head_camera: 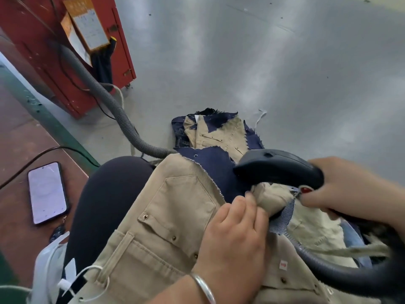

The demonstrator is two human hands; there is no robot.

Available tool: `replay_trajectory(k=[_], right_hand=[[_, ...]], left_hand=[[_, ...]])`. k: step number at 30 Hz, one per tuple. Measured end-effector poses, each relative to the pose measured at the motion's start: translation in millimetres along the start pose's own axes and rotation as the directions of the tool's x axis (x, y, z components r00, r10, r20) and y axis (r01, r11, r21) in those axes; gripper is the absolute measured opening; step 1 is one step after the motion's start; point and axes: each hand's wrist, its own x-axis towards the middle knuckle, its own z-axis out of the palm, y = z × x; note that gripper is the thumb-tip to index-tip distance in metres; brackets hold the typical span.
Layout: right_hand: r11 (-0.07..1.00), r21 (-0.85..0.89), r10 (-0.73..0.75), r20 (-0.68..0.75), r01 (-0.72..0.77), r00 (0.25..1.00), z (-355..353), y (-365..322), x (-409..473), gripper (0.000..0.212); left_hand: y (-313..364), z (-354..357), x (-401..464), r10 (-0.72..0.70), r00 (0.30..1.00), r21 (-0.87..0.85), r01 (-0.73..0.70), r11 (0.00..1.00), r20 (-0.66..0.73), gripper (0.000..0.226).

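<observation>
- We see a seated person with khaki trousers (164,238) spread over the lap, pocket flap and rivets up, navy lining showing at the raw top edge.
- Left hand (236,233): fingers curled, pinching a bunched fold (274,200) of the khaki cloth and lifting it off the lap. There is a silver bangle (203,286) on that wrist.
- Right hand (341,187): wrapped round the rear of a dark handheld tool (278,167). One red-nailed digit comes down next to the fold; we cannot tell if it touches it.
- A dark hose (350,275) runs from the tool's rear, down past the right forearm.
- Key relation: the fold sits between the two hands, just under the tool's body and touching or nearly touching it.
- The tool's long axis runs roughly left-right across the lap, with its nose towards the person's left, over the navy lining.
- The left hand already holds the fold. The right hand is just beside it, on its right.
- Our judgement: a thread-cleaning or trimming pass. The tool needs to tip down onto the fold while the left hand keeps the cloth taut.
- We cannot see the tool's working face from here.
- Elsewhere, a pile of garments (219,130) in khaki and navy lies on the grey floor (285,62) ahead of the knees.
- A grey ribbed hose (109,99) runs from the red cabinet (32,40) towards the lap.
- A phone (47,193) lies screen up on the brown table (13,150) at the left, with a cable near it.
</observation>
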Motion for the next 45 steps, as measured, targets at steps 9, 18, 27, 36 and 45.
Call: replay_trajectory(k=[9,18,27,36,45], right_hand=[[0.998,0.042,-0.044,-0.157,0.051,0.987,-20.7,-22.3,46.1,0.016],[0.996,-0.06,-0.068,-0.163,0.059,0.984,-46.0,-15.5,-24.5,0.045],[0.976,-0.103,-0.193,0.008,0.193,0.981,-9.7,-50.9,31.4,0.014],[0.982,-0.05,-0.189,-0.174,0.183,0.966,-34.0,-91.4,91.2,0.016],[0.96,-0.221,-0.186,-0.054,0.17,0.981,-72.3,-71.8,11.5,0.03]], left_hand=[[-0.4,-1.1,-0.9,-0.001,1.0,-0.011,0.002,1.0,0.018,0.027],[-0.5,-1.3,2.0,0.03,0.998,-0.046,-0.033,0.998,-0.061,0.023],[-2.6,-1.2,0.0,0.013,0.999,-0.054,-0.015,0.998,-0.036,0.02],[-2.4,-0.5,-1.5,0.007,0.999,-0.058,-0.009,0.998,-0.042,0.019],[-0.9,-1.3,-1.9,0.044,0.998,-0.079,-0.047,0.996,-0.04,0.027]])
